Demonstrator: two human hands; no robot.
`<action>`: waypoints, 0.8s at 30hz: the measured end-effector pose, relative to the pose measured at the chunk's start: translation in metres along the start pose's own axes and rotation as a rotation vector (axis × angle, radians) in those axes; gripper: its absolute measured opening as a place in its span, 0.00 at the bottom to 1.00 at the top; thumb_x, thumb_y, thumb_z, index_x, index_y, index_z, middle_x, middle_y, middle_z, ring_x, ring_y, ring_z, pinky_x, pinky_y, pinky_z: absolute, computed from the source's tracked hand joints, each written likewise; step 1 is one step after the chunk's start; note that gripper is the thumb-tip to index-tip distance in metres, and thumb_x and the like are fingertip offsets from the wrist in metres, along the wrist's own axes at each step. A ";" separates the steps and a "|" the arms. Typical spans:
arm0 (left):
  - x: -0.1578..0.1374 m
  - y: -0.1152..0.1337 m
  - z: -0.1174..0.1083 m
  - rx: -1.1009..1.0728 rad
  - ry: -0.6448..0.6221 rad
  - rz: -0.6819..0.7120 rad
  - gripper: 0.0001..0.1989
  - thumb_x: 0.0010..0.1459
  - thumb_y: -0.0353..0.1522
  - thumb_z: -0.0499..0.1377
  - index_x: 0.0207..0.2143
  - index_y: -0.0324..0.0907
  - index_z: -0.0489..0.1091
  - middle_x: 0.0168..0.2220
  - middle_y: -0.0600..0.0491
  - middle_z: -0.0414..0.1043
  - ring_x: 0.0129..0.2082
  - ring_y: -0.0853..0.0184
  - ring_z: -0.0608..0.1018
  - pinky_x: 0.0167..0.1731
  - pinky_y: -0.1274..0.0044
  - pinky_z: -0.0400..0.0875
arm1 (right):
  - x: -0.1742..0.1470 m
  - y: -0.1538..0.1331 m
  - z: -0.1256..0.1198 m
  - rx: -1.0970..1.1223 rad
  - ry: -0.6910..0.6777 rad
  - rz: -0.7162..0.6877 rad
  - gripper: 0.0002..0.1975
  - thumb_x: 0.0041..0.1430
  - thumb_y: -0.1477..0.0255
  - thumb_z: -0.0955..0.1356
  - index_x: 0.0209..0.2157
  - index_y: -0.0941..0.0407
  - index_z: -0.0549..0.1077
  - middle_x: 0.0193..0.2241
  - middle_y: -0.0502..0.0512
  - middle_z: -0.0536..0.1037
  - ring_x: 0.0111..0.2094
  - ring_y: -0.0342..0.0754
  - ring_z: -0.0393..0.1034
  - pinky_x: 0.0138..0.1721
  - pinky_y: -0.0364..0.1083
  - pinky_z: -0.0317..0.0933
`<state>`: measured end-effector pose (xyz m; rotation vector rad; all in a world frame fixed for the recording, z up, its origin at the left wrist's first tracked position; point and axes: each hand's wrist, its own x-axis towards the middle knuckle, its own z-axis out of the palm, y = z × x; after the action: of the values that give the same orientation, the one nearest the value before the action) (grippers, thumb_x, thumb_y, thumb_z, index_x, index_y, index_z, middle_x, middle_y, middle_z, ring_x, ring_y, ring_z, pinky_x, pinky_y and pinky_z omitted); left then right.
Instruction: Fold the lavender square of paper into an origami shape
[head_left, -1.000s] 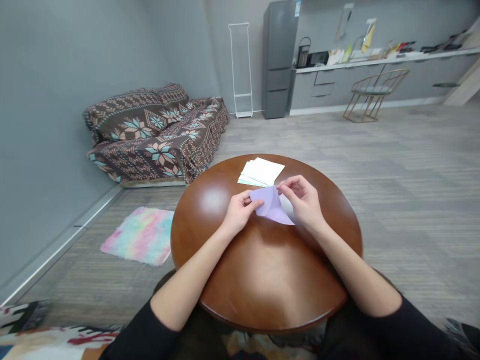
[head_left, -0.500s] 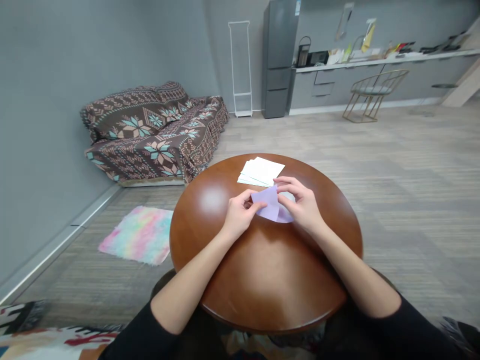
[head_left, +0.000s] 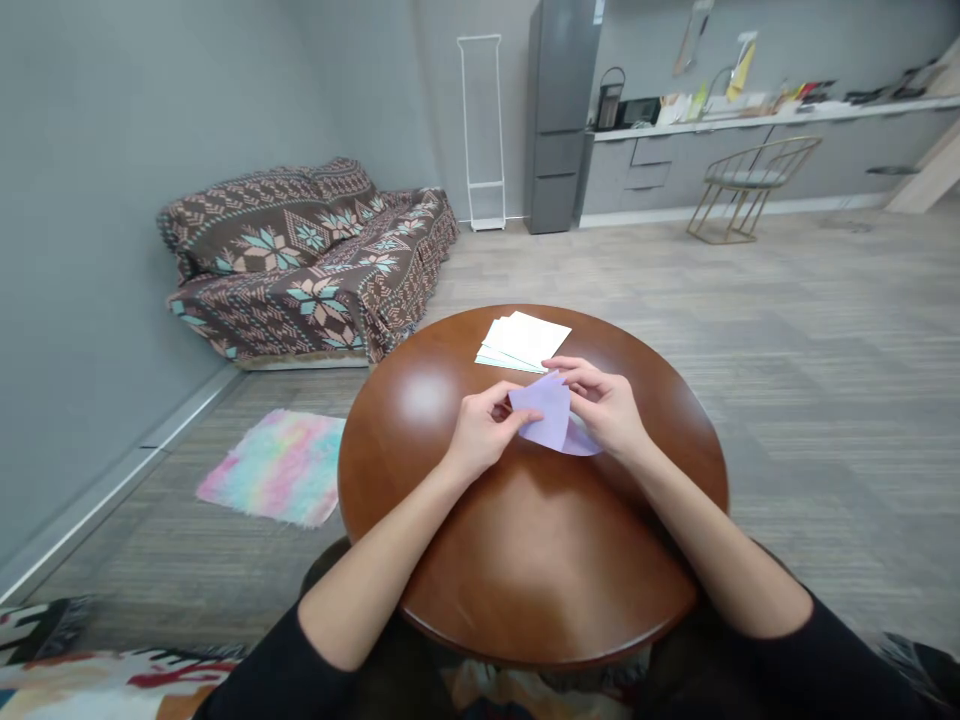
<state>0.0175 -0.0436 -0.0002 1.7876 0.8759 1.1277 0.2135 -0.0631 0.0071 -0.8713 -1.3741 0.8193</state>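
Between my hands is a sheet of purple paper (head_left: 545,412), partly folded, held just above the round brown table (head_left: 517,560). My left hand (head_left: 484,428) pinches its left side, thumb on the near face and fingers behind. On the right, my right hand (head_left: 604,405) has its thumb and fingertips closed on the paper's upper right edge. Part of the sheet slants down below the right hand. Just beyond the hands, several white paper sheets (head_left: 525,338) lie fanned on the table.
A sofa with a patterned cover (head_left: 315,265) stands at the left, with a fluffy pastel rug (head_left: 277,467) on the floor nearer me. Farther back are a grey fridge (head_left: 562,120), a kitchen counter (head_left: 675,130) and a gold-framed chair (head_left: 750,185).
The purple paper has shifted slightly right and toward me, and its upper edge now shows overlapping layers. The right hand's fingers have drawn closer together on it.
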 end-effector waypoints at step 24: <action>-0.001 0.003 0.003 -0.052 -0.002 -0.021 0.14 0.55 0.41 0.68 0.34 0.40 0.74 0.30 0.53 0.75 0.30 0.67 0.74 0.33 0.77 0.68 | -0.001 -0.003 0.001 0.074 0.099 0.068 0.03 0.51 0.70 0.76 0.26 0.52 0.82 0.44 0.58 0.80 0.49 0.56 0.74 0.48 0.54 0.68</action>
<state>0.0200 -0.0465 0.0012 1.7332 0.8550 1.1253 0.2120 -0.0649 0.0090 -0.8926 -1.2260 0.8624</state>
